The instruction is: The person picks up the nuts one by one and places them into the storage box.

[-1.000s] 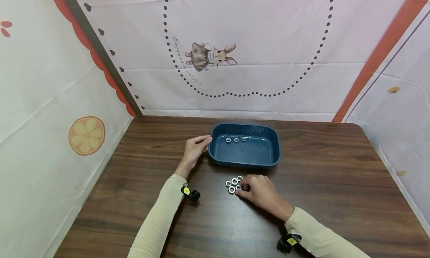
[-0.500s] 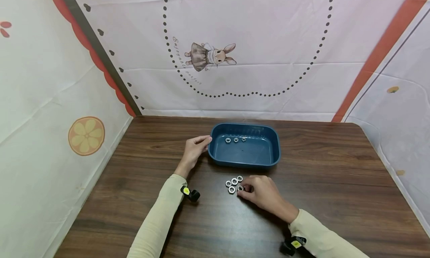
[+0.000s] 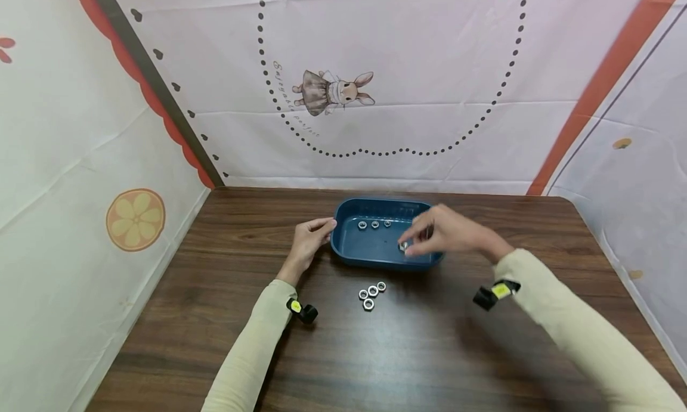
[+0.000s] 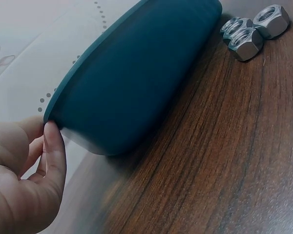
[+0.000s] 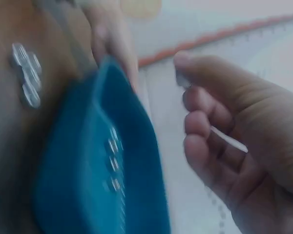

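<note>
A dark blue plastic tray [image 3: 361,247] stands on the table. My left hand [image 3: 307,243] pinches its left rim between thumb and fingers, as the left wrist view also shows. Over the tray's right half, my right hand [image 3: 451,230] pinches a metal hex nut [image 3: 403,245] between thumb and forefinger. That nut is mostly covered by the fingertips in the right wrist view, with the other fingers curled below. Three nuts [image 5: 114,163] lie in a row on the tray floor towards the back. In front of the tray, several larger nuts [image 4: 278,27] sit clustered on the tabletop.
The brown wood-grain table [image 3: 252,221] meets a printed white cloth backdrop [image 3: 429,60] behind the tray. More cloth [image 3: 70,179] hangs along the left side. Each sleeve carries a small black wrist camera [image 3: 308,313].
My right hand has picked a nut out of the cluster on the table and carried it up and back over the tray. The left hand keeps its hold on the rim.
</note>
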The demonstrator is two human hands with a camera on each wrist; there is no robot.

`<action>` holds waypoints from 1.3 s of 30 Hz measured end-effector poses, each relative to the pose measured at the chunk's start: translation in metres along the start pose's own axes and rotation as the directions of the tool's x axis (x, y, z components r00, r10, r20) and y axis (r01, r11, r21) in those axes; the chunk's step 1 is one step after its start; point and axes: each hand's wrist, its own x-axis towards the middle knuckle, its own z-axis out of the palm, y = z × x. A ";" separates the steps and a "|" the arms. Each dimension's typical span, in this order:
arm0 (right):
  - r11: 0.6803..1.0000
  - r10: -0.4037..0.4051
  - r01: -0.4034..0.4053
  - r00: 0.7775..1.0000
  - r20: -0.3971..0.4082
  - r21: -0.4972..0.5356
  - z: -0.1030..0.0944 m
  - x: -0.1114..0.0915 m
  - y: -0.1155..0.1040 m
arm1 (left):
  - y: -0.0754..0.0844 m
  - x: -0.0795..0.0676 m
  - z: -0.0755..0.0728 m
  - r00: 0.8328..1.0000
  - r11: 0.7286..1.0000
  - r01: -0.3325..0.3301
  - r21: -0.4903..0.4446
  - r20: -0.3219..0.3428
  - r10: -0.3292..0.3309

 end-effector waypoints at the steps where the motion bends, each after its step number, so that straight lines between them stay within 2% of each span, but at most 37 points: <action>1: 1.000 0.020 -0.020 1.000 0.009 0.004 -0.009 0.005 0.005 | 0.000 0.000 0.000 1.000 1.000 -0.001 0.002 0.000 0.001; 4: 0.998 0.059 -0.058 0.998 0.019 -0.032 -0.028 0.023 0.022 | 0.000 -0.001 -0.001 1.000 1.000 -0.003 0.008 -0.002 0.003; 8: 0.989 0.132 -0.129 0.991 0.032 -0.075 -0.038 0.044 0.043 | -0.001 -0.001 -0.001 1.000 1.000 -0.004 0.011 0.000 0.004; 12: 0.980 0.182 -0.175 0.981 0.064 -0.098 -0.036 0.060 0.065 | -0.003 -0.002 0.000 1.000 1.000 -0.003 0.009 0.009 0.003; 17: 0.968 0.183 -0.164 0.979 0.089 -0.187 -0.025 0.072 0.085 | -0.004 -0.002 0.000 1.000 1.000 -0.001 0.008 0.012 0.001; 23: 0.924 0.199 -0.157 0.976 0.087 -0.349 -0.012 0.083 0.087 | -0.004 0.000 -0.001 1.000 1.000 -0.008 0.006 0.000 0.008; 26: 0.892 0.237 -0.172 0.965 0.109 -0.419 -0.007 0.086 0.087 | -0.004 0.001 -0.002 1.000 1.000 -0.009 0.008 -0.001 0.009; 36: 0.850 0.382 -0.279 0.911 0.157 -0.447 0.001 0.091 0.084 | -0.004 0.000 -0.002 1.000 1.000 -0.005 0.006 -0.007 0.005; 39: 0.844 0.399 -0.295 0.903 0.157 -0.449 0.001 0.091 0.083 | -0.004 0.001 -0.001 1.000 1.000 -0.004 0.004 -0.005 0.004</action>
